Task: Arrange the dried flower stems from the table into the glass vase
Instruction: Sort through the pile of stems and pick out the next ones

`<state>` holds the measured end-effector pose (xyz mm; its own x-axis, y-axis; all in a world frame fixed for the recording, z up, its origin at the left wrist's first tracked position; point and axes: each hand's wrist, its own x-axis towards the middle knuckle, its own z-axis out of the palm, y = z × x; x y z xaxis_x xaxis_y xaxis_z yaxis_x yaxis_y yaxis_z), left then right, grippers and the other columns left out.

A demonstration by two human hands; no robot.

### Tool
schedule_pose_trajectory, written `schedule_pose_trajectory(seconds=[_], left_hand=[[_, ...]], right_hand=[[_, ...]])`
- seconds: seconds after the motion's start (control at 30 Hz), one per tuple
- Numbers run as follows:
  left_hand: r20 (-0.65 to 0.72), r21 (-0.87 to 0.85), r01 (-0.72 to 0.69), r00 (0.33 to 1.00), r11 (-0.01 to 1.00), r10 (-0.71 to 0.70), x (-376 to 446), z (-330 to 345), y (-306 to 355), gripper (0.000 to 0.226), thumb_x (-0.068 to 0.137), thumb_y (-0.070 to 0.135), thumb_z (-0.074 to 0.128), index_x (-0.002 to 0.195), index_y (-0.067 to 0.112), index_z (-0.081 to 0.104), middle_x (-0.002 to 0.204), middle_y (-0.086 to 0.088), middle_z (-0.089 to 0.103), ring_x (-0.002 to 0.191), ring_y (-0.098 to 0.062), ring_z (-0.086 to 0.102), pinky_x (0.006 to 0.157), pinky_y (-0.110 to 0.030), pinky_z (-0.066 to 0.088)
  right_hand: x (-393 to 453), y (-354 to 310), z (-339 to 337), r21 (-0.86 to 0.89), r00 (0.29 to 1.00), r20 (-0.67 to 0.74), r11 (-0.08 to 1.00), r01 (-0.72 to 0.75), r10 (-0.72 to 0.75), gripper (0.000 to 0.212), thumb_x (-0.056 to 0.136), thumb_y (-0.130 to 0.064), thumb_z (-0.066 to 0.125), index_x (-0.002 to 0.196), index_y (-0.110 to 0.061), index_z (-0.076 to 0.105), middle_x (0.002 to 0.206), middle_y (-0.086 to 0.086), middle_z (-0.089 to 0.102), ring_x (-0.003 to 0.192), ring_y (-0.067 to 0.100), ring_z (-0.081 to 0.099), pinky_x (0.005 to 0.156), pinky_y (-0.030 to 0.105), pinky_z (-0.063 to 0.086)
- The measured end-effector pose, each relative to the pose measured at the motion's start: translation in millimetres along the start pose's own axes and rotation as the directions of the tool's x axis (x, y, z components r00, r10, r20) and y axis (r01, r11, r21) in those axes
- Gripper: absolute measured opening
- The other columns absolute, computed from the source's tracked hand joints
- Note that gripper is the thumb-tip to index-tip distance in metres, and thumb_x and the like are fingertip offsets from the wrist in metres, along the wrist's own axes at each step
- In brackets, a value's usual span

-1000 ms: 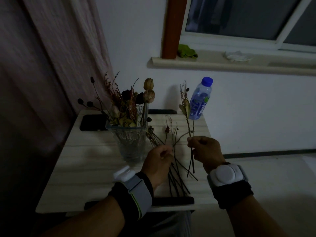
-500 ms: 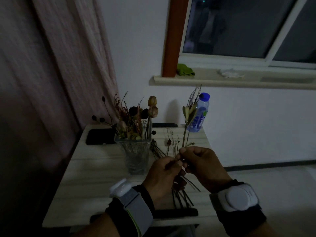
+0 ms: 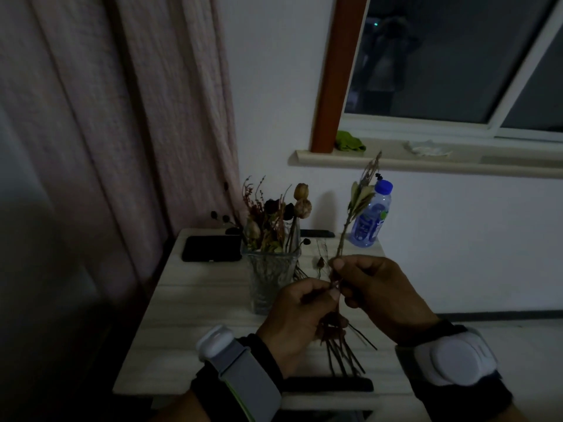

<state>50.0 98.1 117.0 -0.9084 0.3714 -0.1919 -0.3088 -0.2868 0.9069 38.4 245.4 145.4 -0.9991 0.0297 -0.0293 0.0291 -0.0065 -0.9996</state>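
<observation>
Head view showed both hands, left (image 3: 297,318) and right (image 3: 377,295), pinching one leafy stem (image 3: 344,236) upright; best lowered cut-end first into the crowded glass vase (image 3: 269,278).

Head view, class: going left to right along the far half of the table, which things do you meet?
Black phone → glass vase holding dried flowers → leafy stem held upright → water bottle.

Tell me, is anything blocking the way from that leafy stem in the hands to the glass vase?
Nothing solid stands between the leafy stem and the glass vase to its left. The vase mouth, though, is already crowded with dried flowers, so the stem must slip between them.
</observation>
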Motion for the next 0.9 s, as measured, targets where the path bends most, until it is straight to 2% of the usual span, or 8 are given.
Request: schedule_pose_trajectory(seconds=[0.23, 0.43, 0.6, 0.73, 0.9], left_hand=[[-0.004, -0.158, 0.019, 1.000, 0.987, -0.020, -10, 7, 15, 0.008, 0.092, 0.011, 0.063, 0.093, 0.007, 0.070, 0.070, -0.002, 0.060, 0.063, -0.017, 0.061, 0.063, -0.033, 0.056], [0.030, -0.105, -0.049, 0.998, 0.993, 0.052, -25, 8, 28, 0.009, 0.090, 0.011, 0.065, 0.096, 0.005, 0.066, 0.075, -0.004, 0.059, 0.065, -0.017, 0.059, 0.058, -0.031, 0.053], [0.026, -0.098, -0.095, 0.995, 0.991, 0.098, -38, 4, 42, 0.017, 0.090, 0.012, 0.064, 0.103, 0.001, 0.066, 0.077, -0.005, 0.062, 0.062, -0.015, 0.057, 0.053, -0.028, 0.047], [0.016, -0.127, -0.114, 0.993, 0.985, 0.117, -45, -1, 53, 0.010, 0.091, 0.013, 0.062, 0.094, 0.004, 0.066, 0.074, -0.005, 0.060, 0.059, -0.014, 0.052, 0.050, -0.025, 0.043], [0.035, -0.165, -0.130, 0.990, 0.978, 0.138, -51, -5, 66, 0.009, 0.090, 0.014, 0.062, 0.092, 0.005, 0.064, 0.072, -0.003, 0.060, 0.055, -0.010, 0.049, 0.045, -0.022, 0.038]], right_hand=[[-9, -25, 7, 0.000, 0.997, -0.008, 0.997, 0.083, -0.083, 0.016, 0.089, -0.009, 0.063, 0.100, 0.001, 0.071, 0.079, 0.012, 0.068, 0.056, 0.017, 0.052, 0.051, 0.026, 0.044], [-11, -57, 3, 0.032, 0.989, -0.003, 0.988, 0.149, -0.149, 0.026, 0.092, -0.021, 0.056, 0.110, -0.006, 0.067, 0.089, 0.008, 0.070, 0.064, 0.015, 0.056, 0.055, 0.025, 0.047], [-9, -75, 6, 0.120, 0.985, 0.037, 0.980, 0.162, -0.167, 0.026, 0.096, -0.021, 0.051, 0.111, -0.007, 0.066, 0.090, 0.009, 0.069, 0.063, 0.015, 0.054, 0.054, 0.025, 0.045], [-8, -84, 16, 0.161, 0.982, 0.075, 0.974, 0.158, -0.172, 0.023, 0.096, -0.023, 0.049, 0.105, -0.007, 0.065, 0.091, 0.009, 0.070, 0.062, 0.015, 0.056, 0.056, 0.028, 0.045], [-5, -95, 32, 0.183, 0.980, 0.060, 0.967, 0.175, -0.189, 0.022, 0.100, -0.019, 0.046, 0.099, -0.008, 0.064, 0.088, 0.009, 0.071, 0.059, 0.015, 0.056, 0.049, 0.026, 0.045]])
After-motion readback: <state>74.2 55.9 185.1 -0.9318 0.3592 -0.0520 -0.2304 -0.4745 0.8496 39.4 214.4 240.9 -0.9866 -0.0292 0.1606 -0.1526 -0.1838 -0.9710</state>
